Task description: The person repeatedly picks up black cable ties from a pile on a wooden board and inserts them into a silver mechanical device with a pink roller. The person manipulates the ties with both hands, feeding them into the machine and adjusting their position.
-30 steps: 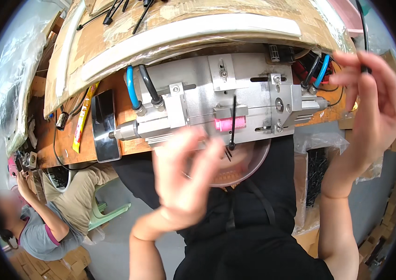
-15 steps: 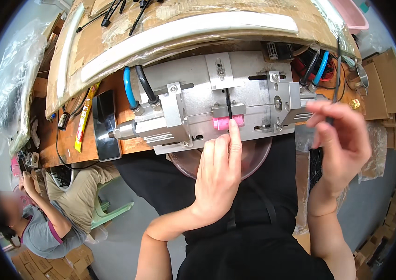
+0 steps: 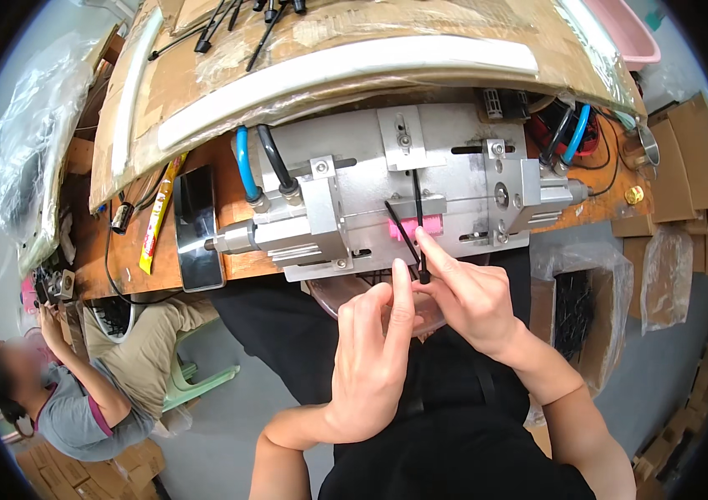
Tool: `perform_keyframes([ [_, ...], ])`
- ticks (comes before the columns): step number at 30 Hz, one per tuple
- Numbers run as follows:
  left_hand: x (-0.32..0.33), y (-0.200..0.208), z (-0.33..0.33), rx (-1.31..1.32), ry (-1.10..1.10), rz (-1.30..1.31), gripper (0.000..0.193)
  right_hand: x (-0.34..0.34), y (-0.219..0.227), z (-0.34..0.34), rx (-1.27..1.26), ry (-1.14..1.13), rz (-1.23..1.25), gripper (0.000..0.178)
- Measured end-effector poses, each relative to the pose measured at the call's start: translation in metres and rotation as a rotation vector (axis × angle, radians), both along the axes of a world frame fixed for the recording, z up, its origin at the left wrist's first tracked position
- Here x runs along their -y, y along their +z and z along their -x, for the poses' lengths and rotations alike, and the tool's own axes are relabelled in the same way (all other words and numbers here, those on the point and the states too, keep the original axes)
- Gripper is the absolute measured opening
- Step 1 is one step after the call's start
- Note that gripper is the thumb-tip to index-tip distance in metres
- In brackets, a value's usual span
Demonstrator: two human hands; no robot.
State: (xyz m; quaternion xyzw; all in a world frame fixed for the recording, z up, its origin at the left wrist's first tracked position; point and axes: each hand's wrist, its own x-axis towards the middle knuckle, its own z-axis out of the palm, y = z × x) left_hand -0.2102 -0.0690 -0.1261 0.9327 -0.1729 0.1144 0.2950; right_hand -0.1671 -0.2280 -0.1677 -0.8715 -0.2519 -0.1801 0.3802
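Observation:
A pink block (image 3: 432, 223) sits on the metal fixture (image 3: 370, 200) in front of me. One thin black rod (image 3: 418, 192) runs from the fixture's middle toward me, across the block, to a thicker end. A second thin black rod (image 3: 400, 227) leans at a slant just left of it. My right hand (image 3: 479, 308) pinches near the rods' lower ends, with its index finger by the block; which rod it grips is partly hidden. My left hand (image 3: 370, 367) is just left of it, index finger stretched toward the slanted rod and separate from the curled others, with no object visible in it.
Metal cylinders with blue and black hoses flank the fixture's middle. A phone (image 3: 198, 225) and a yellow packet (image 3: 160, 218) lie left. Cardboard (image 3: 304, 92) with black rods overhangs the back. A bowl (image 3: 329, 293) is beneath my hands; a box of black pieces (image 3: 575, 308) stands right. Another person sits left.
My right hand has come in from the right to the block with a black rod. My left index finger has drawn back from the block toward me.

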Motion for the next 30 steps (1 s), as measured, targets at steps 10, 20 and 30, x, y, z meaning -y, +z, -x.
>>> perform_keyframes([
  [10, -0.016, 0.007, -0.009, 0.028, 0.015, 0.091, 0.071, 0.006, 0.007, 0.001, 0.01, 0.132, 0.056, 0.045],
  [20, -0.029, 0.075, -0.184, 0.639, -0.061, 0.106, 0.027, 0.013, 0.072, -0.069, 0.483, 0.235, 0.369, 0.021],
  [30, -0.052, 0.079, -0.267, 0.547, -0.046, -0.071, 0.017, 0.002, 0.134, -0.256, 1.071, 0.14, 0.635, 0.01],
])
